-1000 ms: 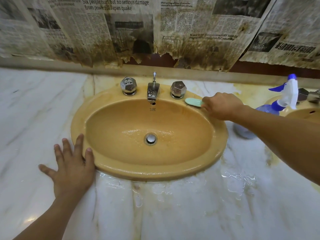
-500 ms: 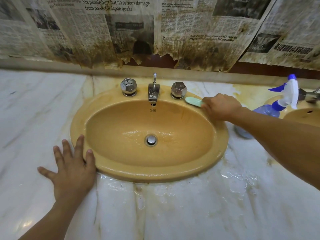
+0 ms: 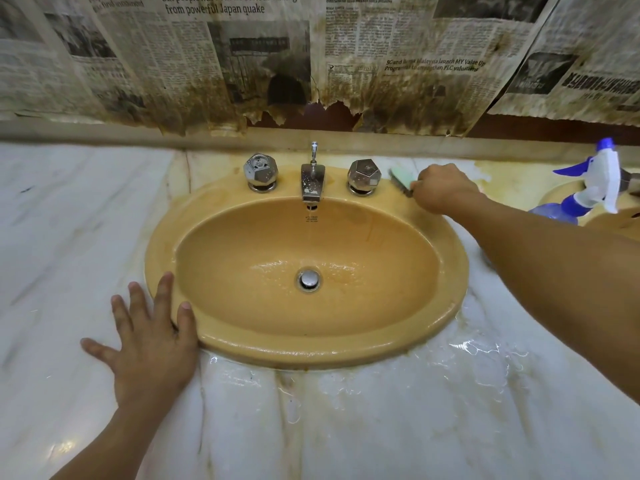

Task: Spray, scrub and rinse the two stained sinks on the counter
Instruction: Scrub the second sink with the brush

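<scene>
An oval yellow-orange sink is set into the marble counter, with a little water around its drain. My right hand grips a pale green scrub brush on the back right rim, beside the right tap knob. My left hand lies flat with spread fingers on the counter, its fingertips touching the sink's front left rim. A second sink shows only partly at the right edge. A blue and white spray bottle stands between the two sinks.
A chrome spout and left knob stand at the sink's back rim. Stained newspaper covers the wall behind. Water pools on the counter in front and to the right of the sink.
My right hand has moved the brush back along the rim, closer to the right knob, and tilted it onto its bristles. My left hand has stayed in place.
</scene>
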The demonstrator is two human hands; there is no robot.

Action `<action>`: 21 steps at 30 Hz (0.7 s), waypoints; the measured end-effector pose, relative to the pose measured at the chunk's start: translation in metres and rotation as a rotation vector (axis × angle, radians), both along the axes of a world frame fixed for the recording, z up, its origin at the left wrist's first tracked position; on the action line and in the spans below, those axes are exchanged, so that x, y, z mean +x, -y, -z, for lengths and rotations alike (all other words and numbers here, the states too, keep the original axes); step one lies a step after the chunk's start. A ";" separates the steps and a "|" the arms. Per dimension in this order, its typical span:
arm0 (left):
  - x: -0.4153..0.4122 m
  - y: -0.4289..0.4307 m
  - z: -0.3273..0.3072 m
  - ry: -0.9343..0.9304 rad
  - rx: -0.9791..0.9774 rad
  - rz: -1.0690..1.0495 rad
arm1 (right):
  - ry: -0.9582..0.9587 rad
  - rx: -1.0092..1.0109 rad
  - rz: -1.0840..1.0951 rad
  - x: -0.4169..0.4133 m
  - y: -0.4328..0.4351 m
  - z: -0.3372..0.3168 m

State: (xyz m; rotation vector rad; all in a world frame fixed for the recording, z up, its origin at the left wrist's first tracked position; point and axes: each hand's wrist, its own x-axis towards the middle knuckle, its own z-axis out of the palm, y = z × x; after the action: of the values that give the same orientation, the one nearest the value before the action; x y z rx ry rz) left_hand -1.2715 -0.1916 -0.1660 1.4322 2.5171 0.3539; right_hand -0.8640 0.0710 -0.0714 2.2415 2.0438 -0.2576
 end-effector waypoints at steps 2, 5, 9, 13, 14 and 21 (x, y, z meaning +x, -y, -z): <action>-0.001 0.000 0.000 -0.001 0.002 0.001 | -0.005 -0.036 -0.030 -0.007 -0.007 -0.003; -0.001 -0.001 0.000 -0.004 0.007 0.005 | 0.016 -0.195 -0.118 -0.001 0.006 -0.027; 0.000 -0.001 0.000 -0.013 0.005 0.009 | 0.030 -0.224 -0.124 0.000 0.007 -0.030; -0.001 -0.002 0.000 0.001 0.000 0.000 | -0.066 -0.094 -0.069 -0.026 -0.002 -0.009; -0.001 -0.002 0.000 -0.002 0.002 0.002 | -0.063 -0.116 -0.077 -0.028 -0.002 -0.012; -0.002 -0.003 -0.001 -0.001 0.007 0.010 | 0.057 -0.133 -0.039 0.020 0.001 -0.025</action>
State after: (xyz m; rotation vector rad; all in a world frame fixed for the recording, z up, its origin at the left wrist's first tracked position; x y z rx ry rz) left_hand -1.2733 -0.1881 -0.1650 1.4478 2.5108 0.3613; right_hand -0.8444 0.0699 -0.0460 2.1048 1.9776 -0.3126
